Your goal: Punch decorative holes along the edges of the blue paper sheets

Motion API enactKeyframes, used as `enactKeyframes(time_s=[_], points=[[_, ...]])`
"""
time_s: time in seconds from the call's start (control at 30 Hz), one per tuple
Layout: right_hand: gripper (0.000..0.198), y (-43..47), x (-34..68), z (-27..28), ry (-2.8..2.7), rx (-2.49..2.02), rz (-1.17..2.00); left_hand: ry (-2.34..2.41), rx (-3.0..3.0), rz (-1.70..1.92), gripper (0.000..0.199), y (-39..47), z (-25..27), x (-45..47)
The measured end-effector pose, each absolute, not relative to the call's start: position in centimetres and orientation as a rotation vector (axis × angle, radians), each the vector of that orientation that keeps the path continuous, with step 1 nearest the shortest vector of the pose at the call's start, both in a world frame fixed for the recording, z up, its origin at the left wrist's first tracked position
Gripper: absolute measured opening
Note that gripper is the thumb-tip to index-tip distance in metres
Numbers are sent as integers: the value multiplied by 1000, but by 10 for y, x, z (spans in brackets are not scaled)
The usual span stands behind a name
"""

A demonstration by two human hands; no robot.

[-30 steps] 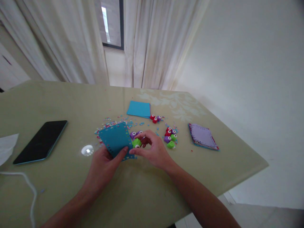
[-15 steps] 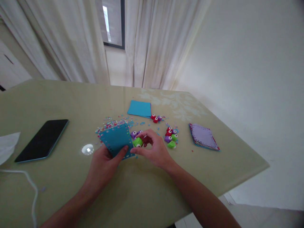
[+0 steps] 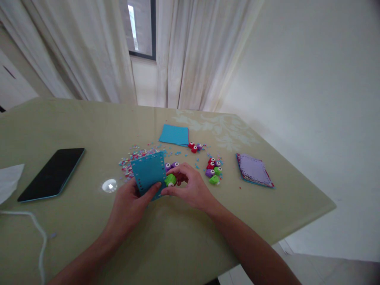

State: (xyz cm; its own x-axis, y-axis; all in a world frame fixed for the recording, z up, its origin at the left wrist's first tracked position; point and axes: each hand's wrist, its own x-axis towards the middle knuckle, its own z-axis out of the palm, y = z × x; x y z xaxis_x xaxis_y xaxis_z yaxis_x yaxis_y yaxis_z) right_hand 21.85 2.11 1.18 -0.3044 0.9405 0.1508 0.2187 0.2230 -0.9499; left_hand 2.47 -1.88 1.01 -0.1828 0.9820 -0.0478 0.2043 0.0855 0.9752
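Observation:
My left hand (image 3: pixel 133 198) is closed on a blue paper card (image 3: pixel 148 170), its thumb across the lower front. Small punched holes line the card's edges. A green craft hole punch (image 3: pixel 170 180) with an eye-like button sits at the card's right edge, between the fingers of my right hand (image 3: pixel 190 184). Whether the punch's slot is around the paper cannot be made out. Just behind, purple hole punches (image 3: pixel 175 164) lie on the table. To the right is a cluster of red, purple and green punches (image 3: pixel 210 173).
Paper confetti (image 3: pixel 126 168) is scattered behind the card. A stack of blue cards (image 3: pixel 174 135) lies at the back beside a few red and purple punches (image 3: pixel 194 149). Punched cards (image 3: pixel 254 170) are stacked at right. A tablet (image 3: pixel 52 174) and white cable (image 3: pixel 43 241) lie at left.
The blue card has turned slightly more upright and shifted a little to the right. My right hand stays at its right edge with the green hole punch.

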Motion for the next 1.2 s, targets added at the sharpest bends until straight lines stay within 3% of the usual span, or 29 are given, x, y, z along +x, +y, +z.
enactKeyframes(time_s=[0.53, 1.2], points=[[62, 24, 213, 5, -1364, -1055, 1575, 1437, 1147, 1178, 34, -19, 13, 27], [55, 23, 210, 0, -1292, -1010, 1712, 1409, 1055, 1145, 40, -19, 9, 26]])
